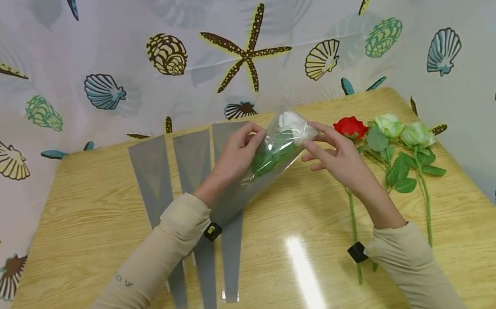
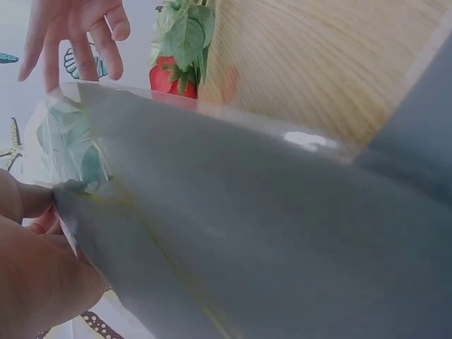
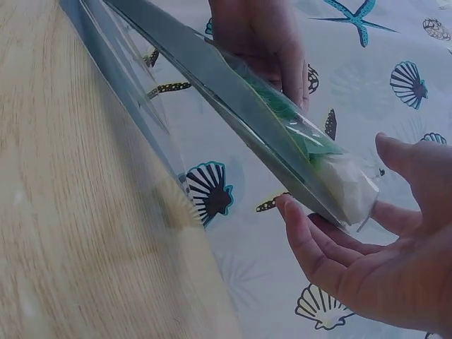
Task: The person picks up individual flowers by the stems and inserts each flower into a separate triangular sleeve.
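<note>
A white rose (image 1: pixel 295 127) with green leaves lies inside a clear-fronted, grey-backed flower sleeve (image 1: pixel 245 194), held slanted above the table. My left hand (image 1: pixel 239 151) pinches the sleeve's upper edge beside the leaves. At the bloom end is my right hand (image 1: pixel 341 160), fingers spread and thumb apart. In the right wrist view its fingers (image 3: pixel 332 247) lie loosely under the sleeve's wide end, right by the white bloom (image 3: pixel 346 187). The sleeve's grey back (image 2: pixel 268 205) fills much of the left wrist view and hides most of the stem.
Several grey flower sleeves (image 1: pixel 154 192) lie side by side on the wooden table (image 1: pixel 88 203). To the right lie a red rose (image 1: pixel 350 126) and two pale green roses (image 1: pixel 417 135) with long stems. A shell-patterned cloth (image 1: pixel 121 44) hangs behind the table.
</note>
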A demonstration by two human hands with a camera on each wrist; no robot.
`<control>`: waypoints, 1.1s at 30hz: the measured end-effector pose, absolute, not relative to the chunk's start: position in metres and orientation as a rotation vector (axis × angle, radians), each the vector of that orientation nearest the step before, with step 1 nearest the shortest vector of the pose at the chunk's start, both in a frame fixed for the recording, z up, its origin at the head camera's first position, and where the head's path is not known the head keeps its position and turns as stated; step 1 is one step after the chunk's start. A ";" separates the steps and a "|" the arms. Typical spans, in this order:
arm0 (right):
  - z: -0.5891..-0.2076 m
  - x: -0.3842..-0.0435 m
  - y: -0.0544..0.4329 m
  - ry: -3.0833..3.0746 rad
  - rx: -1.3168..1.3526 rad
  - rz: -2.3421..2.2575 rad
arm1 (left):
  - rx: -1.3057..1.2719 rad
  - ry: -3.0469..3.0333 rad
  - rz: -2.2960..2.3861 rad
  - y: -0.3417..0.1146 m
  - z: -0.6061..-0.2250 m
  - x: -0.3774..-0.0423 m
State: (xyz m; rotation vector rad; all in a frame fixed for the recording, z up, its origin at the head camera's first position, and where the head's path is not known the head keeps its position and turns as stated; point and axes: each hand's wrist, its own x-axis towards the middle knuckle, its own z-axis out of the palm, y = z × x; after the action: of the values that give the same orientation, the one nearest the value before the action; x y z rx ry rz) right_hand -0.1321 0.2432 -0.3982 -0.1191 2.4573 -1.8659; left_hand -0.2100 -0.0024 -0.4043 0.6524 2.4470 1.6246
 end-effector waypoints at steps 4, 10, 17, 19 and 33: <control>-0.397 -0.134 0.243 2.407 -0.110 -1.884 | 0.646 2.434 1.611 -0.002 -0.401 -0.212; -0.397 -0.135 0.245 2.345 -0.084 -1.870 | 0.658 2.437 1.557 -0.001 -0.399 -0.213; -0.399 -0.133 0.248 2.289 -0.064 -1.891 | 0.724 2.448 1.503 0.003 -0.398 -0.213; -0.400 -0.133 0.248 2.280 -0.060 -1.903 | 0.736 2.453 1.494 0.005 -0.399 -0.213; -0.402 -0.133 0.247 2.179 -0.020 -2.187 | 0.694 2.398 1.643 0.014 -0.394 -0.223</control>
State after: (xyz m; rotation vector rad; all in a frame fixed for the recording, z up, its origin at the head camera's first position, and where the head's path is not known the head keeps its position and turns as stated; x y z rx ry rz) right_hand -0.1332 0.2465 -0.4023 -0.0203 2.1787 -2.1872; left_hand -0.2229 0.0136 -0.3943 0.6940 2.3978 1.6427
